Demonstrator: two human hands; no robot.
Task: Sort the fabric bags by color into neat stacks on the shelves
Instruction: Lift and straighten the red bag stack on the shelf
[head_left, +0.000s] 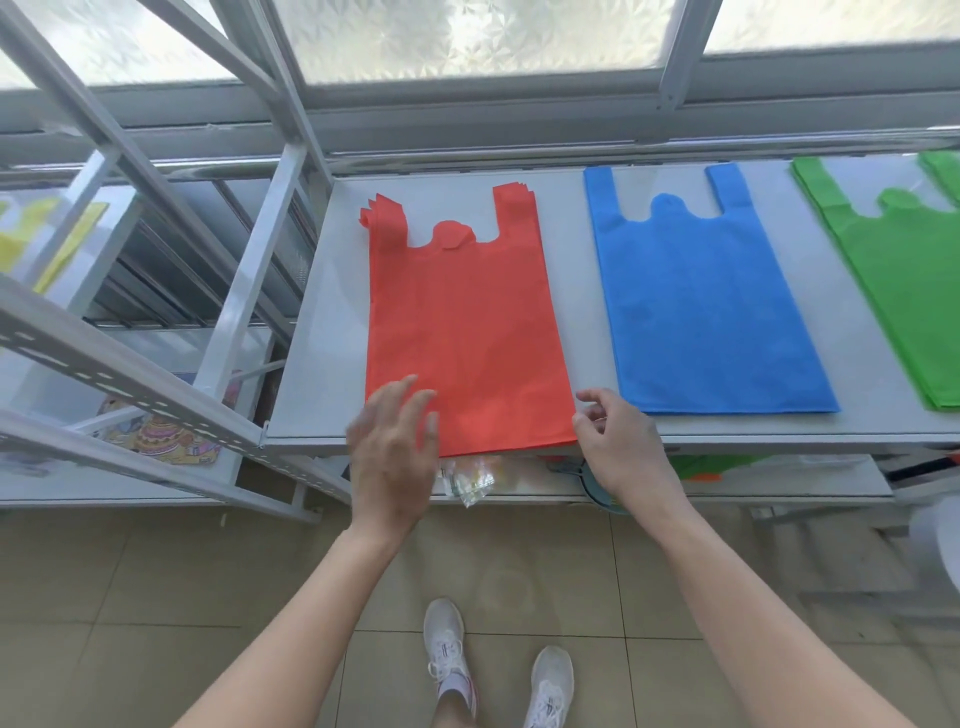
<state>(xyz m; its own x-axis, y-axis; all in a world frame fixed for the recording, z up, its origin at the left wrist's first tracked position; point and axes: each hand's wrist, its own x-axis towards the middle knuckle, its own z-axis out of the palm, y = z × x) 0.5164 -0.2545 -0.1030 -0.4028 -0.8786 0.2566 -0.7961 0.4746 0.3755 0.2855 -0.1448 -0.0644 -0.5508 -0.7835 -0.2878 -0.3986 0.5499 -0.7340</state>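
Observation:
A stack of red fabric bags (462, 322) lies flat on the grey shelf (322, 332), handles toward the window. To its right lie a blue stack (696, 306) and a green stack (904, 280). My left hand (395, 457), blurred, with fingers spread and straight, is over the red stack's near left corner. At the near right corner, my right hand (618, 441) has its fingers curled at the edge of the red bags, thumb and forefinger at the corner.
A yellow bag (36, 244) lies on the neighbouring grey metal rack (156, 395) at the left. Under the shelf, a lower level holds clear packets (467, 478), a round dish and green and orange fabric (701, 465). My white shoes stand on the tiled floor.

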